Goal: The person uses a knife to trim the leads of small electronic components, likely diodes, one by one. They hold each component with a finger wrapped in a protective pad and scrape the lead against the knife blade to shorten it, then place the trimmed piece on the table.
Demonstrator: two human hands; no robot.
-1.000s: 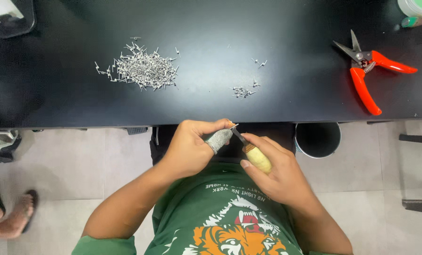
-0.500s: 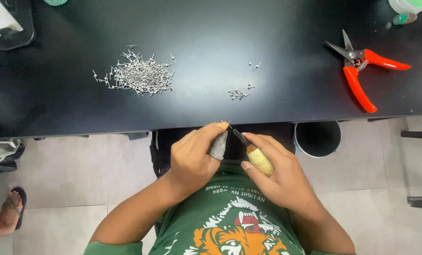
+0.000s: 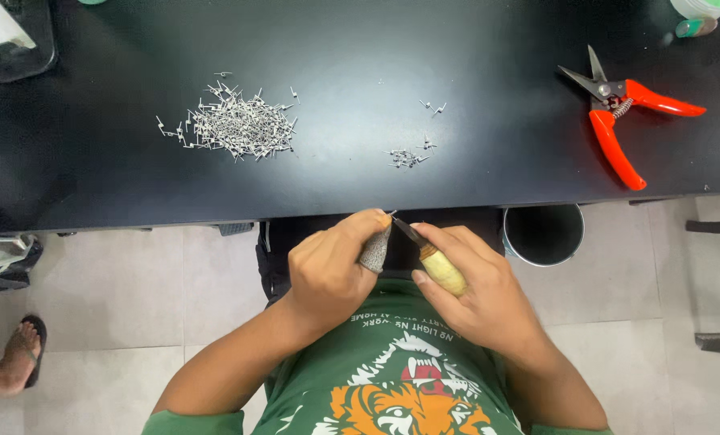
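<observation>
Both hands work at the near table edge, over the lap. Left hand [image 3: 328, 270] pinched shut on a tiny metal pin [image 3: 390, 215] at the fingertips; a grey thumb guard [image 3: 374, 251] covers the thumb. Right hand [image 3: 477, 294] clamped on a knife [image 3: 432, 259] with a yellow handle, blade tip pointing far-left, just beside the pin. On the black table [image 3: 360, 48]: big pin pile [image 3: 239, 125] far left, small pile [image 3: 408, 155] centre, red snips [image 3: 618, 113] far right. Black bin [image 3: 544, 235] right of the hands.
</observation>
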